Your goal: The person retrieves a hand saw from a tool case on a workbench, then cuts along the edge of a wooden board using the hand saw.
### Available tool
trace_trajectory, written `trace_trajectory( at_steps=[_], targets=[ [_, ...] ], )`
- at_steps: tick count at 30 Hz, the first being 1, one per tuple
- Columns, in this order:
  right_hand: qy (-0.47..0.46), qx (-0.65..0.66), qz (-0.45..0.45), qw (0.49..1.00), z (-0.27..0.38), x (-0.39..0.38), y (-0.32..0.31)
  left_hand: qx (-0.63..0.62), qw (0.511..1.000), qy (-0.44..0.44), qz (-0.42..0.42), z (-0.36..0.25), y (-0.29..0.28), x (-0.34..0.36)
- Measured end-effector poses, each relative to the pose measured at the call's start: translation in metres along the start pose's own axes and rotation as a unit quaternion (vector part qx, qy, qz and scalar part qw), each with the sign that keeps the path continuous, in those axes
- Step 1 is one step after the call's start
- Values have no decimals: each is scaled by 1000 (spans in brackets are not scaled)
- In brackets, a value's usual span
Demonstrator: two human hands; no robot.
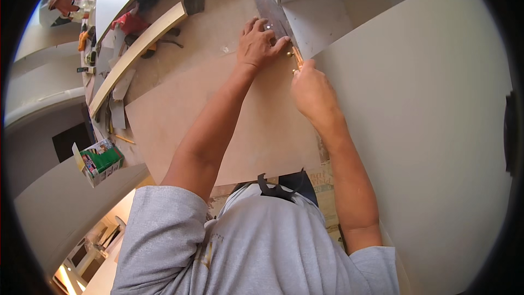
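Note:
A large pinkish-tan sheet (pixel 180 114) lies on the bench in front of me. My left hand (pixel 257 43) rests near its far right corner, fingers spread and thumb reaching toward the right. Its fingertips lie beside a dark grey strip (pixel 265 1) that runs along the right edge of the bench. Gripped in my right hand (pixel 316 92) is a slim copper-coloured tool (pixel 298 57) with small round brass knobs. The tool stands just right of my left thumb, at the sheet's edge. Its working tip is too small to make out.
Left of the sheet lies a long curved-looking wooden strip (pixel 139 49), with a red item (pixel 131 22) and several hand tools beyond it. A dark square block (pixel 194 1) sits at the strip's far end. A green box (pixel 101 159) stands lower left. A pale panel (pixel 420 131) rises at right.

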State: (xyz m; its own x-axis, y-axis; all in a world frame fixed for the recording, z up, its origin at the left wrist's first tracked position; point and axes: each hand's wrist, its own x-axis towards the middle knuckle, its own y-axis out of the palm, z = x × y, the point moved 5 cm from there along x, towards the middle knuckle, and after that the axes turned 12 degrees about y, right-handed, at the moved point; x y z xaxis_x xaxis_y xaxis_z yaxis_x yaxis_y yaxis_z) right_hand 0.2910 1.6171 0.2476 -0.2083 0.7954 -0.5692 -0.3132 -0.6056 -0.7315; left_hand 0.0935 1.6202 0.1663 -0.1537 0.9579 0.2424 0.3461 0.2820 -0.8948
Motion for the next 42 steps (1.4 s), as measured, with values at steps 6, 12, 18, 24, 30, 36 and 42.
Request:
trace_trajectory(
  at_steps=[6, 12, 18, 24, 30, 36, 42],
  targets=[
    [94, 61, 90, 990, -62, -113, -27, 0, 1000, 5, 6, 3, 4, -1],
    [88, 32, 79, 992, -55, -134, -34, 0, 1000, 13, -3, 6, 8, -1],
    [-9, -13, 0, 1000, 1, 12, -1, 0, 1000, 4, -2, 1, 2, 0],
    [119, 16, 89, 989, -63, -128, -31, 0, 1000, 5, 8, 4, 5, 0],
    [74, 33, 75, 994, -58, -121, -23, -5, 1000, 14, -23, 3, 5, -3],
    [-35, -6, 3, 999, -10, 2, 12, 4, 1000, -6, 28, 2, 4, 1],
    [110, 18, 101, 989, -77, -151, -33, 5, 1000, -1, 23, 4, 7, 0]
  ],
)
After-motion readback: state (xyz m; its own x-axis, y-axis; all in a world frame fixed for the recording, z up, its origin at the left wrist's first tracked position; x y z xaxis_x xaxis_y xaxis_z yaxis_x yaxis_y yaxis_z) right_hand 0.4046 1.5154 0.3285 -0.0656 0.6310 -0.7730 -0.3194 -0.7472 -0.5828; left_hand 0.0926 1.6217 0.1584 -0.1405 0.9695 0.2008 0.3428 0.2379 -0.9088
